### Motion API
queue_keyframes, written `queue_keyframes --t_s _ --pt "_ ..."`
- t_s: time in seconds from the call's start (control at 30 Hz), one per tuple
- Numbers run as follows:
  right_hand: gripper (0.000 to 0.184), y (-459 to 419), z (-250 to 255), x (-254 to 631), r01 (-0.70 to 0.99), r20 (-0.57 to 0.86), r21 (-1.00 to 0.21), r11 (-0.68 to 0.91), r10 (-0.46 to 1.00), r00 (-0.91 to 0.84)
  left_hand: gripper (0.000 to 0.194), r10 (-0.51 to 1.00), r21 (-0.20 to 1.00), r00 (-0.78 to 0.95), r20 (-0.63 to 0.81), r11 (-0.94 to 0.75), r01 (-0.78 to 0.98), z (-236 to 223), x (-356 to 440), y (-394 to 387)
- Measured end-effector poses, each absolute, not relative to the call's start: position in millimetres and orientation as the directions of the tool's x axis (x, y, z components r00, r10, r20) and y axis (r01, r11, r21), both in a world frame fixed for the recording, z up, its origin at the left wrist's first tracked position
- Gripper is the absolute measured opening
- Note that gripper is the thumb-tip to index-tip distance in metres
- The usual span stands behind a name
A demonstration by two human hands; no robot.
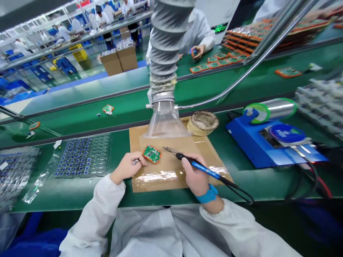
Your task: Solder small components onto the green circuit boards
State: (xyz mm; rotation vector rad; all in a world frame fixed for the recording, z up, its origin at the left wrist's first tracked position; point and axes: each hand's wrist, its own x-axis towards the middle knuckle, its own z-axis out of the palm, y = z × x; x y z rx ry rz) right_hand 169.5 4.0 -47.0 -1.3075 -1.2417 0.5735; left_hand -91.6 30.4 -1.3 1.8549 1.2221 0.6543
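Note:
My right hand (197, 173) grips a blue and black soldering iron (206, 169), its tip pointing left over the brown mat (171, 182). Just left of that tip lies a green circuit board (152, 154) with an orange edge. My left hand (130, 166) is closed beside the board's left edge, its fingertips close to it. Something small and dark shows between those fingers, too little of it to name. Above the board hangs a clear fume hood (168, 121) on a grey ribbed hose (168, 39).
A yellowish round tub (203, 123) stands at the mat's back right. Further right is a blue solder feeder (252, 142) with a wire spool (276, 110). Left lies a clear tray of small parts (83, 157). Boards lie on the green conveyor (128, 110); a co-worker's hand (198, 51) is beyond.

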Motion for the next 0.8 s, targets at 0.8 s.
queue_keyframes --t_s 0.8 --pt "0.047 -10.5 -43.3 157.6 0.542 0.164 -0.827 0.149 0.986 -0.021 0.019 0.946 -0.146 -0.324 0.013 0.322 0.935 12.0 -288.0 -16.4"
